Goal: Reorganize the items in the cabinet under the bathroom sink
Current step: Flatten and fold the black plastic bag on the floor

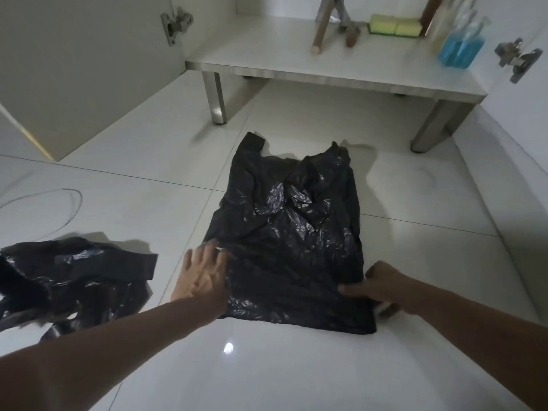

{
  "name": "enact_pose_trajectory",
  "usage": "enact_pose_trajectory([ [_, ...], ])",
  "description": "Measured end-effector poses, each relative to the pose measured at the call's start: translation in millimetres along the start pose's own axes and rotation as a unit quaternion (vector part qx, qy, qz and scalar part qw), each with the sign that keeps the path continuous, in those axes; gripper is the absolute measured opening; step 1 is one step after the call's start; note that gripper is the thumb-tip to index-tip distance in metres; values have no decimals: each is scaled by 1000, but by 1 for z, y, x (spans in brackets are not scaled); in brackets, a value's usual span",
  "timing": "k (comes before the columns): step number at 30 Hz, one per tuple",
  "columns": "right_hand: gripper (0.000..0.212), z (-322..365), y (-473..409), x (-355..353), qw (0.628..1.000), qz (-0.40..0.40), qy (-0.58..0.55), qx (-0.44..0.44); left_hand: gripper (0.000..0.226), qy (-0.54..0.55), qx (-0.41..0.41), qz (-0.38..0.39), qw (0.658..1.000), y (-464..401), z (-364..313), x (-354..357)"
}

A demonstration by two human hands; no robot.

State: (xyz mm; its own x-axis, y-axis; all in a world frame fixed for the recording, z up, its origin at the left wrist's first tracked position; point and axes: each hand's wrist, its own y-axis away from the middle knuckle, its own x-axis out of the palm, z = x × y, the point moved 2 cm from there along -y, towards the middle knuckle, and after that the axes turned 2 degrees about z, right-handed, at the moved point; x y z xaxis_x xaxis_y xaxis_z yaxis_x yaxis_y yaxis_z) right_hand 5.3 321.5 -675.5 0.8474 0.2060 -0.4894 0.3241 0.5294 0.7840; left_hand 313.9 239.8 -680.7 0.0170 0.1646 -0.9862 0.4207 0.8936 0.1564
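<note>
A black plastic bag (293,232) lies spread flat on the white tiled floor in front of the open cabinet, handles pointing toward the cabinet. My left hand (203,272) lies flat with straight fingers on the bag's left edge, pressing it down. My right hand (382,284) is at the bag's near right corner, fingers curled round the edge with the thumb laid on top. A second black bag (74,277) sits crumpled on the floor at the left.
The cabinet floor (267,51) holds a wooden handle (321,28), a small brush (353,35), yellow sponges (394,25) and a bottle of blue liquid (461,47). Open doors (74,69) flank both sides. A thin wire (59,203) loops on the tiles at left.
</note>
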Motion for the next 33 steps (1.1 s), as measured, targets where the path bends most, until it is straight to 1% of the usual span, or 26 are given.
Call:
enact_pose_trajectory([
  [1, 72, 6, -7, -8, 999, -48, -12, -19, 66, -1, 52, 4, 999, -2, -17, -6],
  [3, 55, 24, -22, -30, 987, -140, -29, -74, 67, 4, 136, 20, 990, -6, -56, -14],
  [5, 33, 48, -36, -54, 974, -177, -77, -115, 65, -1, 201, 16, 980, -9, -92, -14],
  [6, 25, 60, -42, -67, 970, -181, -108, -123, 65, 4, 216, 13, 976, -12, -107, -9],
  [7, 18, 71, -49, -79, 966, -180, -135, -127, 68, 19, 212, 12, 977, -17, -119, -3],
  [9, 12, 93, -61, -100, 963, -163, -171, -132, 79, 57, 156, 12, 986, -30, -137, 11],
  [11, 12, 115, -72, -115, 959, -158, -183, -145, 91, 77, 95, 20, 992, -43, -152, 22],
  [13, 17, 136, -82, -126, 955, -172, -185, -157, 98, 104, 73, 12, 992, -55, -167, 30],
  [15, 23, 151, -90, -131, 950, -185, -188, -165, 100, 113, 96, -17, 989, -61, -177, 33],
  [18, 29, 169, -99, -135, 955, -182, -165, -165, 103, 108, 151, -32, 982, -65, -182, 49],
  [23, 40, 174, -117, -126, 970, -128, -144, -145, 122, 119, 179, 12, 977, -70, -183, 65],
  [25, 38, 170, -128, -121, 971, -107, -168, -135, 129, 118, 193, 37, 973, -69, -185, 70],
  [27, 35, 167, -137, -117, 969, -93, -189, -126, 131, 100, 208, 48, 972, -68, -186, 74],
  [30, 29, 167, -146, -125, 955, -124, -229, -142, 128, 74, 227, 57, 969, -67, -184, 77],
  [33, 11, 171, -150, -139, 935, -135, -286, -159, 125, 59, 241, 64, 967, -66, -183, 79],
])
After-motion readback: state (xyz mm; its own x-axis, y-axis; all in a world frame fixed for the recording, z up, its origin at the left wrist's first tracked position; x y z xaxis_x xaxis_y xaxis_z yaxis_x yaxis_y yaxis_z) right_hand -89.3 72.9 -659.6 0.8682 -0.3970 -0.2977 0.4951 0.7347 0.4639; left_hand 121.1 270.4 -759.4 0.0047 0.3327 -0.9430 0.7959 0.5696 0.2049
